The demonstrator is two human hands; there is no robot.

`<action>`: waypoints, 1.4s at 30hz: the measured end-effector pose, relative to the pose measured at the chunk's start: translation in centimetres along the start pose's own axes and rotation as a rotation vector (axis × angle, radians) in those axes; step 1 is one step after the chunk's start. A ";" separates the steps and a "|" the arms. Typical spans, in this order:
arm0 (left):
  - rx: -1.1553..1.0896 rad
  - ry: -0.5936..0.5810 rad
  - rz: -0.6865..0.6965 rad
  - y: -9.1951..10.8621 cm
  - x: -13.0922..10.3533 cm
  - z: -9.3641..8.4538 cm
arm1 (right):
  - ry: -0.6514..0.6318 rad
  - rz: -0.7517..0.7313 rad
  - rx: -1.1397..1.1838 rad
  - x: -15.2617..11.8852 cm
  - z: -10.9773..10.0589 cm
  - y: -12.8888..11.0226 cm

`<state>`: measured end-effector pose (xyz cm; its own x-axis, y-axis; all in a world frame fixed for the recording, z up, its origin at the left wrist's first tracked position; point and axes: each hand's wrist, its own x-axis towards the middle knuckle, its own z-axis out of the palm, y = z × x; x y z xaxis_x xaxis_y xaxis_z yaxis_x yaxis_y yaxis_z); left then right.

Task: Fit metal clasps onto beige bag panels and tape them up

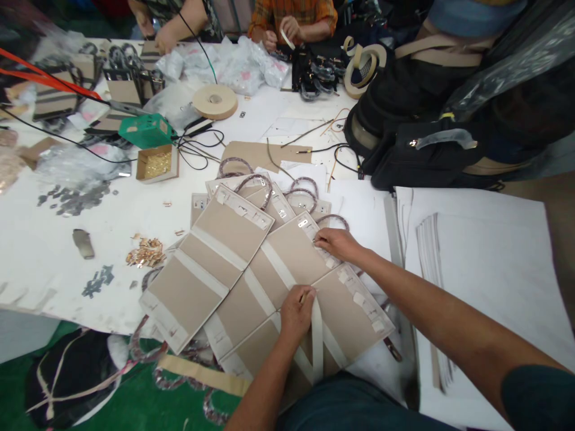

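In the head view, my left hand is closed in a pinch on a cream tape strip, which hangs down over the beige bag panels. Further up, my right hand has its fingertips pinched together at the top part of a beige panel; what they hold, if anything, is too small to make out. Small metal plates and pale tape patches sit along that panel's edge. Another beige panel overlaps it on the left. Wrapped curved handles stick out past the panels' ends.
Gold fittings, dark metal pieces and a box of small brass parts lie to the left. A tape roll is further back. Black bags and white sheets stand right. Two people work across the table.
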<state>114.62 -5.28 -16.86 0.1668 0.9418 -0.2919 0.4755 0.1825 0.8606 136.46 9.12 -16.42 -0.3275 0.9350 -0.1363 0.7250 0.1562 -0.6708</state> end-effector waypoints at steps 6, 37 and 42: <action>-0.028 0.018 0.041 0.5 -0.4 0.0 | -0.047 -0.106 -0.128 1.4 0.1 1.1; 0.117 -0.023 0.005 2.8 -1.0 -0.6 | -0.327 -0.327 -0.279 -7.3 -0.8 -7.7; 0.353 -0.008 0.080 3.7 -0.6 -1.0 | -0.290 -0.353 -0.353 -6.9 -0.7 -7.8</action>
<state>115.40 -4.93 -13.11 0.2214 0.9468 -0.2335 0.7291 -0.0018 0.6844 133.46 1.66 -9.71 -0.7028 0.6893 -0.1762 0.6837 0.5860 -0.4348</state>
